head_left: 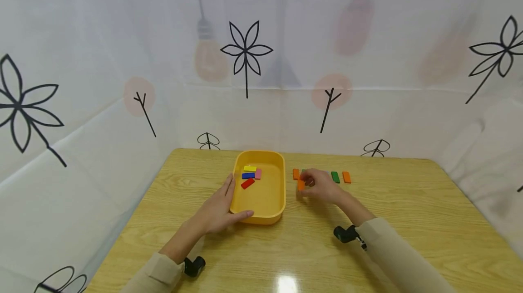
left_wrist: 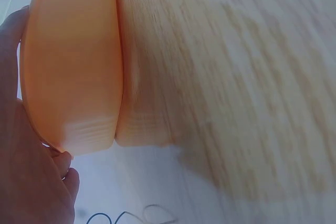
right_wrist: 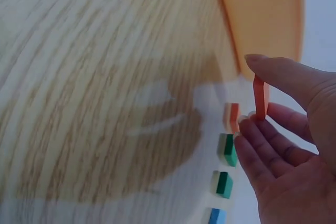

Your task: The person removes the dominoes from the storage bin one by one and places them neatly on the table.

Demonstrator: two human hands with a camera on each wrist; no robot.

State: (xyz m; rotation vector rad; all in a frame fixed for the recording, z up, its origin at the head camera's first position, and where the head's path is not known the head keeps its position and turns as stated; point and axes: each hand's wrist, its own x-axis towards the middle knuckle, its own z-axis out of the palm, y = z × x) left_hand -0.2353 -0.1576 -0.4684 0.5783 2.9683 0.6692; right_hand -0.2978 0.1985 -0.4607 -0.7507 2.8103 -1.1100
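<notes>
A yellow plastic tray [head_left: 261, 212] stands on the table, holding a yellow block [head_left: 250, 168], a blue block [head_left: 248, 176], a pink block [head_left: 258, 173] and a red block [head_left: 247, 183]. My left hand [head_left: 216, 209] rests against its near left corner, fingers straight along the left side and thumb on the near rim. Right of the tray, my right hand [head_left: 323, 187] pinches a flat orange block [right_wrist: 261, 98] between thumb and fingertips, upright and close over the table. Just beyond those fingertips stands another orange block [head_left: 296, 173], beside a green block [right_wrist: 230, 149].
The row of blocks continues to the right, partly behind my right hand, with a blue block [right_wrist: 217, 216], a green block [head_left: 335, 177] and an orange block [head_left: 347, 177]. A patterned white cloth [head_left: 282, 116] hangs behind the wooden table [head_left: 392, 202].
</notes>
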